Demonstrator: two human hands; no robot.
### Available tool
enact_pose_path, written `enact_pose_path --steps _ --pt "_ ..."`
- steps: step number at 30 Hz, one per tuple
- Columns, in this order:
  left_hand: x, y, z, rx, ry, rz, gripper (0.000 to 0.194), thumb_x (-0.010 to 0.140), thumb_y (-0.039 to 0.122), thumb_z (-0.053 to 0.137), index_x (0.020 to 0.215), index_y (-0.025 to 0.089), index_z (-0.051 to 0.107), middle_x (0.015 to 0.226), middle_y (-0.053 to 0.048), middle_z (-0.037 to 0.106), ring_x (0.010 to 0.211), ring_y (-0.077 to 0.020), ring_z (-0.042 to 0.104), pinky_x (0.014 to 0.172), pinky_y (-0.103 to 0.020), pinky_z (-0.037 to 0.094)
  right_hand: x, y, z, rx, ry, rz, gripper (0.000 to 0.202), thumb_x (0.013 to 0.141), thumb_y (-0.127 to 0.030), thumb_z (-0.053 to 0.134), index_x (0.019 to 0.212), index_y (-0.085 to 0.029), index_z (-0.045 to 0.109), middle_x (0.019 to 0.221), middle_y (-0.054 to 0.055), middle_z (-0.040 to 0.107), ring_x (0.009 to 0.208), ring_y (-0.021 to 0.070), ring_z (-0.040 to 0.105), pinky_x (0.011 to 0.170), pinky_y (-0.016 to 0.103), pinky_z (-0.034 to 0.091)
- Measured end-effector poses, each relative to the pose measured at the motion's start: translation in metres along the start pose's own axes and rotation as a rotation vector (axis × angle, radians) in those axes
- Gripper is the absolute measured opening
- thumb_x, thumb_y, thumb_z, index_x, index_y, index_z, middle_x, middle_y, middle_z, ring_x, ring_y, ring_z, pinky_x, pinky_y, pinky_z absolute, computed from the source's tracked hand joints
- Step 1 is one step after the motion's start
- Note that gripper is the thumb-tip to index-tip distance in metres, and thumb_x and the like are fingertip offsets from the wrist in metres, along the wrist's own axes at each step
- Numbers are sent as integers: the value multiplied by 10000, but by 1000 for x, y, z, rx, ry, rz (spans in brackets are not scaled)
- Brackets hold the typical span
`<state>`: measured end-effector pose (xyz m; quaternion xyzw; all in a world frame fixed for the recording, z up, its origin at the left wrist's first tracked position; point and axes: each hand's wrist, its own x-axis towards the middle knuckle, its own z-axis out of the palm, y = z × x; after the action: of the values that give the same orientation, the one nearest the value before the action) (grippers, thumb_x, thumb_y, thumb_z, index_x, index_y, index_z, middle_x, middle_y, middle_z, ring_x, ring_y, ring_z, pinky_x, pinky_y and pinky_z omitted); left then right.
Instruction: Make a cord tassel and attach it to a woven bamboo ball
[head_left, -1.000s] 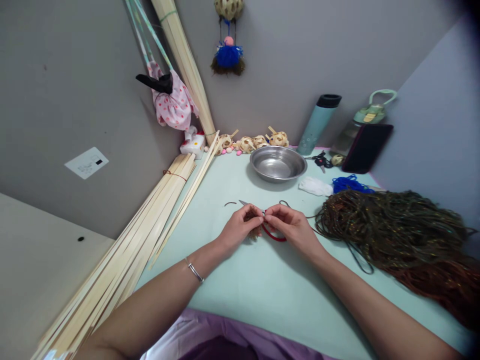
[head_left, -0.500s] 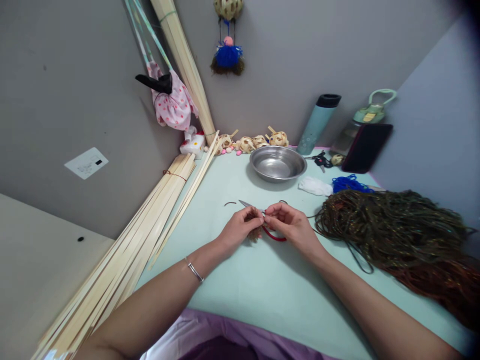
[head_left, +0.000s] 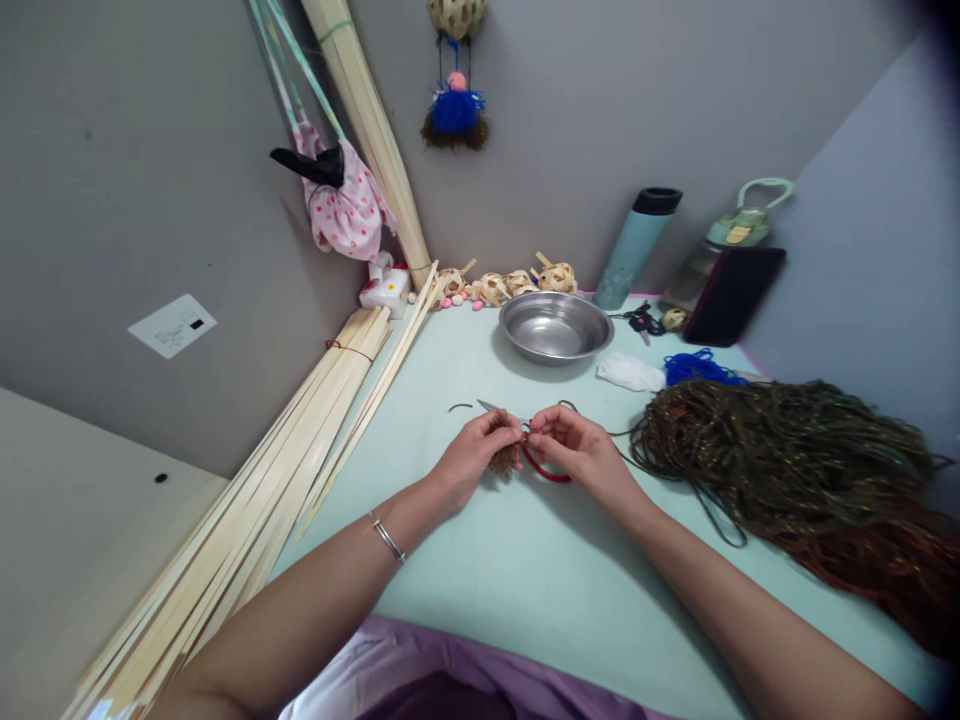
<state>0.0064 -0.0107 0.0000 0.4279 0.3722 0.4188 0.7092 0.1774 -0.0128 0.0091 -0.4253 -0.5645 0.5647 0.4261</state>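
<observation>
My left hand (head_left: pixel 469 460) is closed around a small brown yarn tassel (head_left: pixel 505 461), whose frayed ends stick out below the thumb. Close beside it, my right hand (head_left: pixel 581 448) pinches thumb and finger together at the tassel's top. Whatever lies in that pinch is too small to make out. Under both hands rests a pair of scissors (head_left: pixel 549 473) with red handles, its blade tip pointing left. A short dark yarn scrap (head_left: pixel 460 407) lies left of the blade tip.
A steel bowl (head_left: pixel 556 335) stands behind my hands. At right lies a big dark yarn heap (head_left: pixel 787 460), near blue yarn (head_left: pixel 701 368) and a white bundle (head_left: pixel 631 372). Bamboo strips (head_left: pixel 300 440) line the left edge. A tumbler (head_left: pixel 637 250) and a phone (head_left: pixel 735 297) stand at the back right.
My left hand has shifted slightly left, so a small gap shows between the hands and more of the tassel is visible. The right hand has barely moved.
</observation>
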Motion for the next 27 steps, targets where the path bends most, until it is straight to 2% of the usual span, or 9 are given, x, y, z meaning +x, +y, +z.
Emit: enact_pose_path --steps 4,7,15,27 --pt "0 0 0 10 8 12 132 832 281 645 843 180 561 721 15 588 598 -88 588 609 -207 444 -2 -2 2 -21 -66 24 270 865 -438 688 872 -186 592 589 -61 513 522 99 408 503 251 296" --pt "-1 0 1 43 11 20 122 828 271 645 842 182 562 711 25 568 587 -83 576 599 -206 433 -2 -2 1 -26 -82 23 305 863 -467 682 806 -184 584 559 -66 486 507 96 373 500 256 272" --pt "-2 0 1 75 1 15 125 836 279 632 848 177 559 686 30 556 580 -79 575 585 -200 424 2 0 -1 -21 -11 7 258 832 -412 705 803 -181 595 626 -46 520 573 106 420 567 264 302" --pt "-1 -2 0 80 -16 11 167 821 299 667 850 175 560 716 30 560 570 -76 584 569 -199 439 2 0 -1 -29 6 28 227 763 -377 728 788 -181 618 642 -35 551 578 113 454 567 262 325"
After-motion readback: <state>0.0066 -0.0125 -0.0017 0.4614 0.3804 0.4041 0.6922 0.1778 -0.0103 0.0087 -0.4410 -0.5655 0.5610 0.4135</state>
